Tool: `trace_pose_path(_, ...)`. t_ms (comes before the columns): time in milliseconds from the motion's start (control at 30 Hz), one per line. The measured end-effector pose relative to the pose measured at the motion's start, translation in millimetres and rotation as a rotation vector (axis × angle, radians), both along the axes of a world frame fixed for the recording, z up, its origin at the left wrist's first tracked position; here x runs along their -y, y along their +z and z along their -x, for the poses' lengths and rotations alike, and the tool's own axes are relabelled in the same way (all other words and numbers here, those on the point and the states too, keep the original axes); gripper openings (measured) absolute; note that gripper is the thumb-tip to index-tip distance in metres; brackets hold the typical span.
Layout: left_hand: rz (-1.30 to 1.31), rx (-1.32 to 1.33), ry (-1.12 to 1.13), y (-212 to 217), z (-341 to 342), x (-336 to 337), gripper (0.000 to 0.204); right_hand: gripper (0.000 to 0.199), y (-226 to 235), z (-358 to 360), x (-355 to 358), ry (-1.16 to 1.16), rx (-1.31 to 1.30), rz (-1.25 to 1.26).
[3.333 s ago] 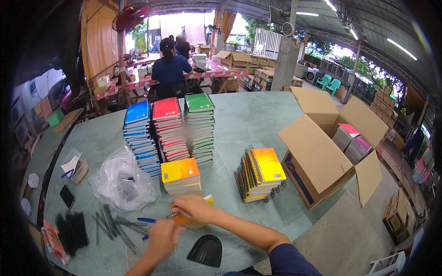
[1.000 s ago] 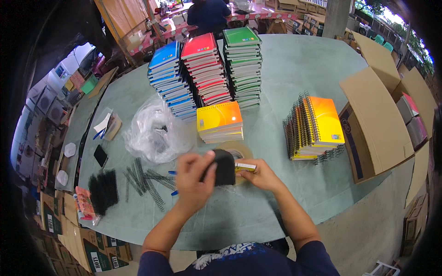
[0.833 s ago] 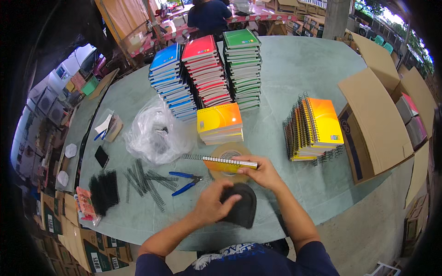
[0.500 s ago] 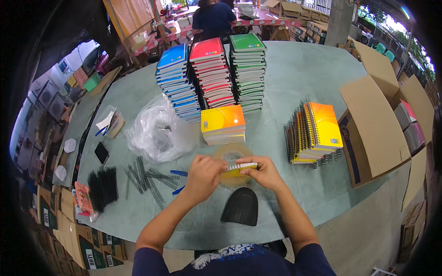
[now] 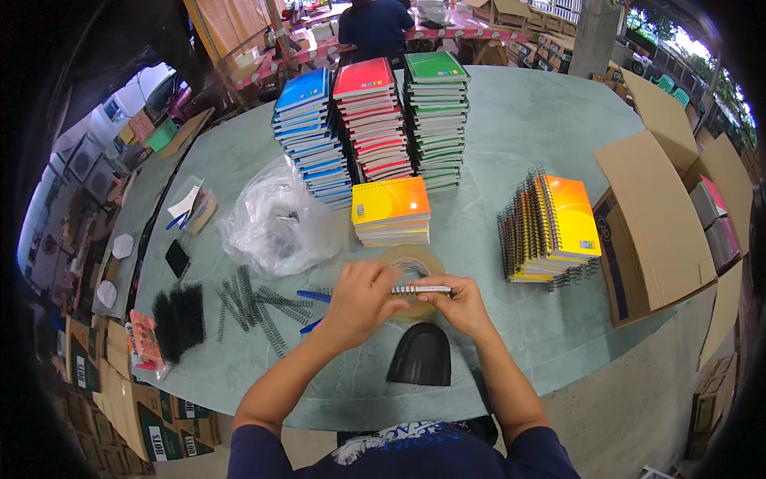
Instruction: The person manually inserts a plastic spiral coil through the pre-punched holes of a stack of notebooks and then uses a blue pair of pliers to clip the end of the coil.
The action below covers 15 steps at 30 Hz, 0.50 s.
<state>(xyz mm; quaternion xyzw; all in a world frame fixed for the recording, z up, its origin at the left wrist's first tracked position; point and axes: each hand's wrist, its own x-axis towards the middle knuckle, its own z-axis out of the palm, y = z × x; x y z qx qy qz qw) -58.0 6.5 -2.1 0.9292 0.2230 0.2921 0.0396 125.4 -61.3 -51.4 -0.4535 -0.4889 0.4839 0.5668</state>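
Observation:
Both my hands hold a thin notebook [image 5: 421, 289] edge-on just above the table, its white edge and wire spiral toward me. My left hand [image 5: 361, 299] grips its left end at the spiral, and my right hand [image 5: 456, 305] pinches its right end. A roll of clear tape [image 5: 412, 262] lies right under it. A black curved plastic piece [image 5: 420, 356] rests on the table just below my hands. Blue-handled pliers [image 5: 309, 296] lie left of my left hand.
Loose wire spirals [image 5: 257, 306] and black spirals [image 5: 179, 314] lie at the left, beside a crumpled plastic bag [image 5: 275, 227]. Blue [image 5: 307, 128], red [image 5: 367, 120], green [image 5: 436, 112] and orange [image 5: 391, 212] notebook stacks stand beyond. Bound notebooks [image 5: 554, 228] lean by an open cardboard box [image 5: 650, 215]. A person [image 5: 372, 22] stands far back.
My left hand set the black curved piece down on the table near me, then returned to the notebook's left end. My right hand kept hold of the notebook above the tape roll.

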Motion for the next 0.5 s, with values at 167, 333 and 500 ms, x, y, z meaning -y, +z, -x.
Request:
trace_pose_path(167, 0.051, 0.039, -0.072, -4.5, 2.1, -5.1, 0.024, 0.025, -2.7, 1.9, 0.7, -0.002, -0.041, 0.005)
trace_pose_path(333, -0.016, 0.028, -0.083, -2.4, -5.4, -1.0, 0.021, 0.026, -2.9, 2.6, 1.8, 0.008, -0.086, 0.018)
trace_pose_path(500, 0.179, -0.039, -0.012, -2.3, -5.0, -6.7, 0.019, 0.026, 0.2, 5.1, 1.1, -0.066, -0.001, -0.034)
